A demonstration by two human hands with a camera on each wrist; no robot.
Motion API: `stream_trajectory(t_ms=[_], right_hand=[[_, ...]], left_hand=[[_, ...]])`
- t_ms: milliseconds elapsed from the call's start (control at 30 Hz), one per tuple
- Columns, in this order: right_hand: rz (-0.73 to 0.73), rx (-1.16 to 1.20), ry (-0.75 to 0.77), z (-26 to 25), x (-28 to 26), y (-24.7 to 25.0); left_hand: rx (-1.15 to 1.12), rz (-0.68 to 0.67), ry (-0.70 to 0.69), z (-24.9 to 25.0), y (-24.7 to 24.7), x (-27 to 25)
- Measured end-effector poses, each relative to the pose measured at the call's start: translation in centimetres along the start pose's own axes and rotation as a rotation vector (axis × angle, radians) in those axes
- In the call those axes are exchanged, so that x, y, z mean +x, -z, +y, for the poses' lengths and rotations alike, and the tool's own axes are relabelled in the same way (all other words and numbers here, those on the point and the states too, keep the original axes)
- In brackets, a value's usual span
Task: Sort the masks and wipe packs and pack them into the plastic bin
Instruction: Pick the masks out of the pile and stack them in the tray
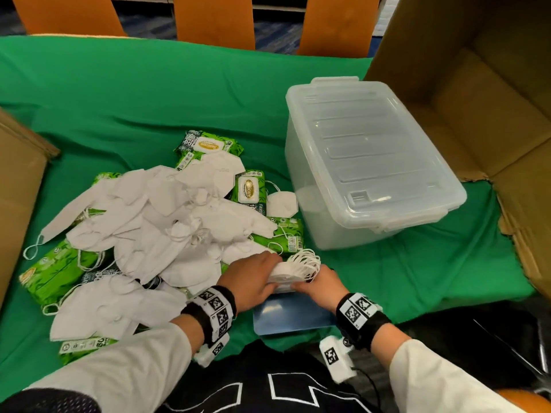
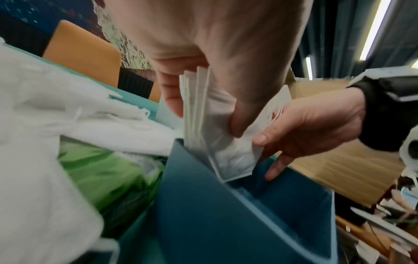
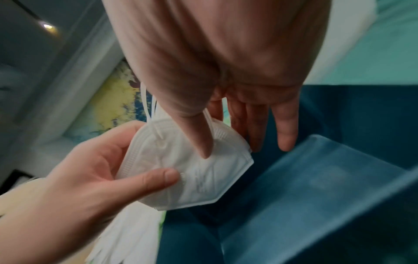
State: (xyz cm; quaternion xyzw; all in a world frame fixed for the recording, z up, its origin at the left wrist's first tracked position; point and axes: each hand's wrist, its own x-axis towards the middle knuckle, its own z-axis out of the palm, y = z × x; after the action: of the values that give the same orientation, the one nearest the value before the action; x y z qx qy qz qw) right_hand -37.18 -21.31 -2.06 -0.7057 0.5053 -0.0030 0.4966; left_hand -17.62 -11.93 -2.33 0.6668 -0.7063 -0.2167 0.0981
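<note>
"80" legible on near-left wipe pack; brand logos blurred.

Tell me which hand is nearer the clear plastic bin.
Right. The right hand lies below the clear plastic bin's near corner; the left hand lies farther left, beside the mask pile.

A table draped in a green cloth is carrying everything. A lidded clear plastic bin is sitting toward its right edge. A heap of white masks is lying over green wipe packs left of centre. A blue box is resting at the near edge.
</note>
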Motion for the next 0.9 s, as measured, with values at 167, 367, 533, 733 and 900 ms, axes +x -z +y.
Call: stream_trajectory(t_ms=[167,367,533,733,900], right_hand=[[-0.081,0.124,-0.157,6.4,3.7,-3.2],[-0.061,0.671,-0.396,4.3,2.2,-3.3],[0.009,0.900,-0.448,3.7,1.4,-3.3],[-0.031,1.119,-0.412,2.4,0.5,-2.9],[-0.154,0.994,-0.378,2.0,0.3,-2.6]], left_hand=[[0.149,0.044,0.002,-0.4,-2.5,0.1],[0.013,-0.057,0.029,-0.9,-4.0,-0.4],[-0.035,-0.064,0.064,-1.0,-4.6,-0.4],[-0.009,-0.075,0.082,-1.1,-5.2,0.1],[-0.062,-0.141,0.095,-1.7,-4.8,1.2]])
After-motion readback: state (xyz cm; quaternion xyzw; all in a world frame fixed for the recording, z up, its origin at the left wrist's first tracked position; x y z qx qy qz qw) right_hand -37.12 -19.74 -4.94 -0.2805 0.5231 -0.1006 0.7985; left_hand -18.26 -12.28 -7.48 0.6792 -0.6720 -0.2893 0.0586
